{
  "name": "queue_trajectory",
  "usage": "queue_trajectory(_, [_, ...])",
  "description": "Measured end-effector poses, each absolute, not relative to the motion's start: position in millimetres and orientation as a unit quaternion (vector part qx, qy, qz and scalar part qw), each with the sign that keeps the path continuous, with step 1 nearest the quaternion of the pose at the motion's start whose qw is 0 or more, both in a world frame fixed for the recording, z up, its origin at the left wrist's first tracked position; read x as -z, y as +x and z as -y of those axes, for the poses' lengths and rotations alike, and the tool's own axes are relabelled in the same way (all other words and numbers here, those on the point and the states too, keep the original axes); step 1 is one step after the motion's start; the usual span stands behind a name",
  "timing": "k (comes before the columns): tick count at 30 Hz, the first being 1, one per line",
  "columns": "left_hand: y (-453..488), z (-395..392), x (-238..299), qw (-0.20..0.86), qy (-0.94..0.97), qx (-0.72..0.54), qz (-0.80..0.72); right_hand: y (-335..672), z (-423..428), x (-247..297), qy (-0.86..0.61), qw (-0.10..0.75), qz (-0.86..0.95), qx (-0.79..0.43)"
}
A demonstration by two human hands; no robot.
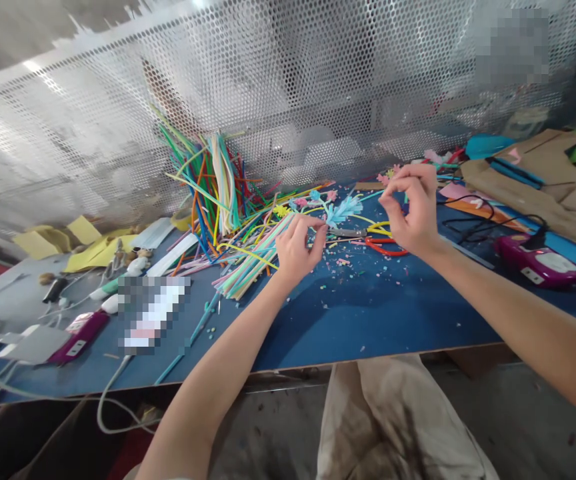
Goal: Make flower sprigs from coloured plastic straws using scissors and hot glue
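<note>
My left hand (298, 248) hovers over the blue table (348, 313) with its fingers curled and the fingertips pinched together; what they hold is too small to make out. My right hand (413, 207) is raised a little higher to the right, thumb and forefinger pinched, also on something too thin to name. Between and behind the hands lie a light blue feathery paper flower (343, 210) and red-handled scissors (383, 245). A big heap of coloured plastic straws (218, 200) spreads left of my left hand.
A perforated metal screen (288, 100) backs the table. Paper scraps dot the tabletop. A purple glue gun (538, 260) with black cable lies at right beside brown cardboard (538, 180). Yellow paper (88, 247), a white cable and a second purple tool (81, 333) lie at left.
</note>
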State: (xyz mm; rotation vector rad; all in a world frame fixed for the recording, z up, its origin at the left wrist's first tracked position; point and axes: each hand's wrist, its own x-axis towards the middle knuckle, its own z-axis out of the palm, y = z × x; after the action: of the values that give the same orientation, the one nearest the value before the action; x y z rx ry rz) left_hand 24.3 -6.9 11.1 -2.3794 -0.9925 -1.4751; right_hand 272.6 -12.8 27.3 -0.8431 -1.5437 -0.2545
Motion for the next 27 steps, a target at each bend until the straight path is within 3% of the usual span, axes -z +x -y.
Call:
queue_trajectory(5, [23, 10, -13, 0.116, -0.811, 0.494, 0.291, 283, -19, -22, -0.324, 0.756, 0.55, -0.147])
queue_trajectory(9, [19, 7, -15, 0.155, -0.869, 0.41, 0.227, 287, -31, -18, -0.307, 0.765, 0.506, -0.254])
queue_trajectory(14, [13, -3, -16, 0.189, -0.891, 0.32, 0.259, 288, -29, -16, -0.279, 0.723, 0.522, -0.356])
queue_trajectory(19, [2, -15, -11, 0.217, -0.893, 0.298, 0.257, 280, -25, -10, -0.289, 0.657, 0.592, -0.367])
queue_trajectory(27, [-11, -33, -6, 0.222, -0.904, 0.262, 0.255, 285, -25, 6, -0.331, 0.523, 0.751, -0.228])
